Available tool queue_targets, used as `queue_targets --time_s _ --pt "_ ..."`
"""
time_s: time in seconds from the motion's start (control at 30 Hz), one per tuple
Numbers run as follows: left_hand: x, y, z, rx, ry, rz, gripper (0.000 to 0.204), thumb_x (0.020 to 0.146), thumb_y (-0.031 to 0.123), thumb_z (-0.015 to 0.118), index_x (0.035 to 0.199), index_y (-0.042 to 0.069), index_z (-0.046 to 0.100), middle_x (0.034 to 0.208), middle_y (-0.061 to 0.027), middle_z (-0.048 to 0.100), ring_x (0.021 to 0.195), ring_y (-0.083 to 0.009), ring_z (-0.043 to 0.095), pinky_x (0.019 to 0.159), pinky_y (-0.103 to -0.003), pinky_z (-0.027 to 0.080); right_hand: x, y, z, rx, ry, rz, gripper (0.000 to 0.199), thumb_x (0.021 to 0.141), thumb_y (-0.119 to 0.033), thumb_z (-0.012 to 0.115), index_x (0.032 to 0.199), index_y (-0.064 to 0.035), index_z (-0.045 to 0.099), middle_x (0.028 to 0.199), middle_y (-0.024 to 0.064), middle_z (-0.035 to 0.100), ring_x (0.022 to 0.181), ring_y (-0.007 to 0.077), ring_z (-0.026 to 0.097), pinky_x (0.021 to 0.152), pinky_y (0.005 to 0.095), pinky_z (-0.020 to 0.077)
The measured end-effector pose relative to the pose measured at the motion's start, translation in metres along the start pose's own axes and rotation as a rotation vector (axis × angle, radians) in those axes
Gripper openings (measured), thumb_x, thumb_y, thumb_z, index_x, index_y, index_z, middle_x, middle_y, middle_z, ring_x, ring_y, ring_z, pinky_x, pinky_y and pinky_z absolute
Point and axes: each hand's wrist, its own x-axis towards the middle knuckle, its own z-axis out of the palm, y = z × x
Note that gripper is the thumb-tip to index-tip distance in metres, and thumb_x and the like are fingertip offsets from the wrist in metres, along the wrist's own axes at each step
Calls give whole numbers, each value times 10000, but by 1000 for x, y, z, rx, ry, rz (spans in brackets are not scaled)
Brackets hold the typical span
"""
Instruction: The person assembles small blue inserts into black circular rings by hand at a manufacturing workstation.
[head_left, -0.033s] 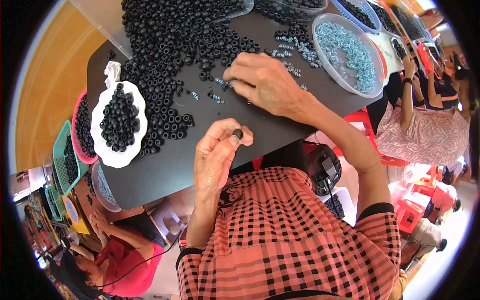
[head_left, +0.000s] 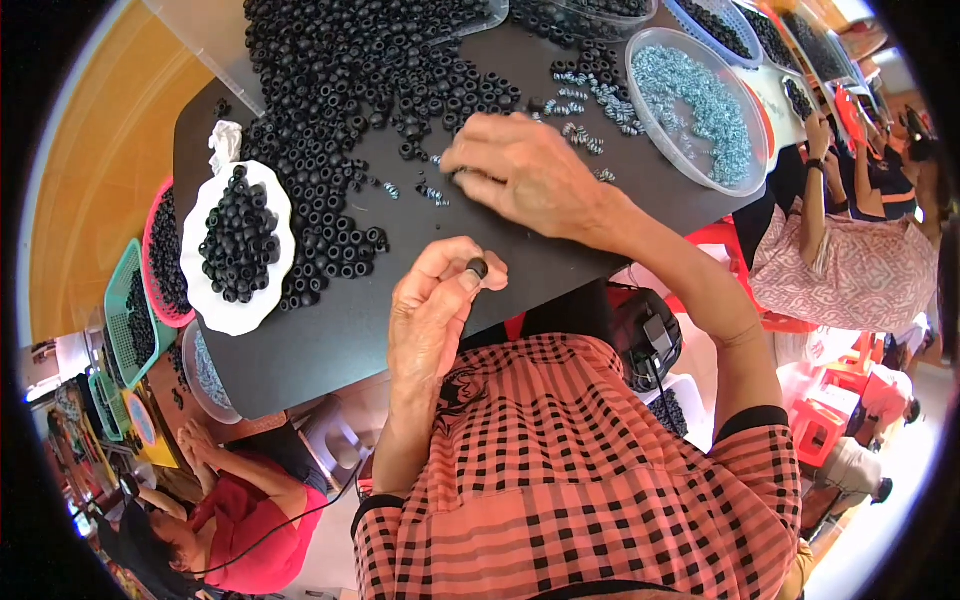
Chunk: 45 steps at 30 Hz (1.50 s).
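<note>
My left hand [head_left: 430, 305] is closed over the near part of the dark table, pinching a small black round cap [head_left: 478, 267] between thumb and fingers. Farther up and to the right, my right hand [head_left: 525, 175] is low over the tabletop, its fingers bent and a little blurred. A gap shows between its thumb and forefinger, beside small metal coil springs [head_left: 432, 194]. Whether a fingertip touches a spring is hidden. More loose springs [head_left: 583, 138] lie beyond that hand. A big heap of black hollow caps [head_left: 340, 110] spreads over the far left.
A white scalloped dish [head_left: 225, 318] holds black caps at the left. At the right, a clear round tub [head_left: 755, 130] contains bluish springs. Pink [head_left: 152, 260] and green baskets [head_left: 122, 320] stand past the left edge. A person in red [head_left: 265, 540] sits at lower left; others sit at right.
My right hand has shifted very slightly left and down over the springs. My left hand stays in place with the black cap.
</note>
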Motion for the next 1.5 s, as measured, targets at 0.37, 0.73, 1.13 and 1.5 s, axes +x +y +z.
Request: queue_targets --time_s 0.37,0.73,1.13,1.5 --pt "0 -1 1 -22 18 10 182 918 -7 509 1092 -28 559 996 -124 645 948 -164 619 898 -307 475 3 -3 1 113 -22 -18 130 782 -83 642 909 -63 655 854 42 623 734 221 589 679 344 426" --pt "1 -1 -1 -9 -2 29 187 928 18 515 1105 -33 549 950 -133 656 935 -184 631 860 -328 493 7 -10 4 -187 -204 -85 114 754 -82 630 865 -70 611 831 48 567 785 208 578 707 340 394" --pt "3 -3 0 21 26 67 157 928 28 527 1075 -17 560 893 -120 647 869 -175 615 804 -314 485 4 -8 -3 -228 -249 -49 180 751 -96 640 928 -63 633 842 52 558 777 216 578 703 355 400" --pt "4 -1 5 45 152 68 189 947 113 524 1070 -26 563 892 -107 631 891 -165 586 814 -323 480 -8 -35 -15 661 -36 316 153 761 66 575 882 1 642 819 40 619 684 91 637 575 233 473"
